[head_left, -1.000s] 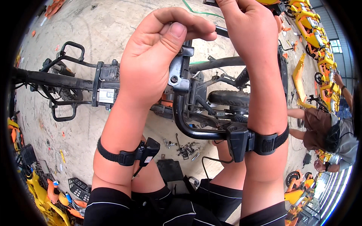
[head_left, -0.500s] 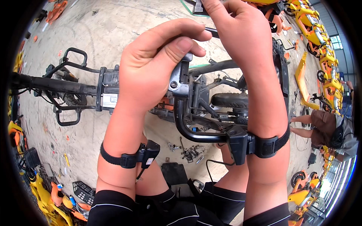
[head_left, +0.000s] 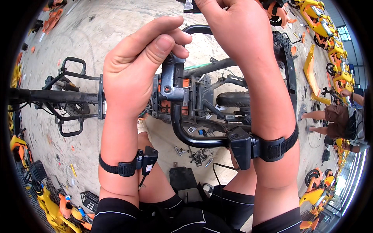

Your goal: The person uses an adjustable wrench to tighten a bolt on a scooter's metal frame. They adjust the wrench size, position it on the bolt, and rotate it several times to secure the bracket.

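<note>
A black bent tubular bar [head_left: 180, 128] with a flat metal bracket [head_left: 169, 79] is raised over a stripped motorbike frame [head_left: 62, 93]. My left hand [head_left: 132, 66] is closed at the top of that bracket, its thumb and curled fingers around the upper end. Behind my right hand [head_left: 237, 29] runs the bar's far arm. That hand's thumb and fingers are bent together at the picture's upper edge, partly cut off, so what they grip cannot be made out. Close to the thumb is a black object with a pale patch [head_left: 190, 7]. Black strapped devices sit on both forearms.
Below the bar lie a heap of small dark fasteners [head_left: 198, 157] and a wrench [head_left: 192, 129] on the concrete floor. The rear wheel [head_left: 233, 99] is to the right. Yellow body panels [head_left: 311, 73] line the right side, where another person [head_left: 342, 116] stands.
The tubular bar and my left hand have shifted leftward together over the frame. My right hand has moved slightly left too, and more of the bar's far arm shows.
</note>
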Tool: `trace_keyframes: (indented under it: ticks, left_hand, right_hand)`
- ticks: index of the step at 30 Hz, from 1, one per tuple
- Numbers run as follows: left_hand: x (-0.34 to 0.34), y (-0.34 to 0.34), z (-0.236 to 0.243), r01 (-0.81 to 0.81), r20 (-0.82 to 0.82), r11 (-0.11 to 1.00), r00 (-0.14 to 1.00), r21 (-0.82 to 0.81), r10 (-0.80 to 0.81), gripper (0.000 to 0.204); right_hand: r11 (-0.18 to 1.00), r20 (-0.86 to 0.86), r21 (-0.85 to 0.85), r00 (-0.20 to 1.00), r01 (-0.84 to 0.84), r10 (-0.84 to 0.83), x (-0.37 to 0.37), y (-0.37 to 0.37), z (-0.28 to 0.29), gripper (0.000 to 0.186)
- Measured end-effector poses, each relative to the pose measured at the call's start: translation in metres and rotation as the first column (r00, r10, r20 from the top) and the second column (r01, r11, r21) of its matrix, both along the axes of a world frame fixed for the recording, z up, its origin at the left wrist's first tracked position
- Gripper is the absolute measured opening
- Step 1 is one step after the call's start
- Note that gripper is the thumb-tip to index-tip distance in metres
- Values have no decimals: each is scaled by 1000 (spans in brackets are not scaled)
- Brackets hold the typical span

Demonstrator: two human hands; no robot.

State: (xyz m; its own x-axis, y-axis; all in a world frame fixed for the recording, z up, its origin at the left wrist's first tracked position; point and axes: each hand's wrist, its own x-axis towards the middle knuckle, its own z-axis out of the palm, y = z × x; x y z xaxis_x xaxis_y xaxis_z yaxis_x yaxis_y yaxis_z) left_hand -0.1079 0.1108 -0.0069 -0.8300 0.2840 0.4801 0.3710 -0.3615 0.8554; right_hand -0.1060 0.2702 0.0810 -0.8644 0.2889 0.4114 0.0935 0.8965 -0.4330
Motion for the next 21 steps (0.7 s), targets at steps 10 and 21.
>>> trace_keyframes:
  ticks: [10, 21]
  left_hand:
    - [0, 2, 1, -67, 75, 992, 995, 109, 59, 30]
    - [8, 6, 5, -74, 80, 997, 994, 37, 71, 33]
  right_hand:
    - [1000, 39, -9, 999, 18, -17, 1, -1, 1, 50]
    - [999, 70, -44, 997, 21, -18, 2, 0, 6, 49]
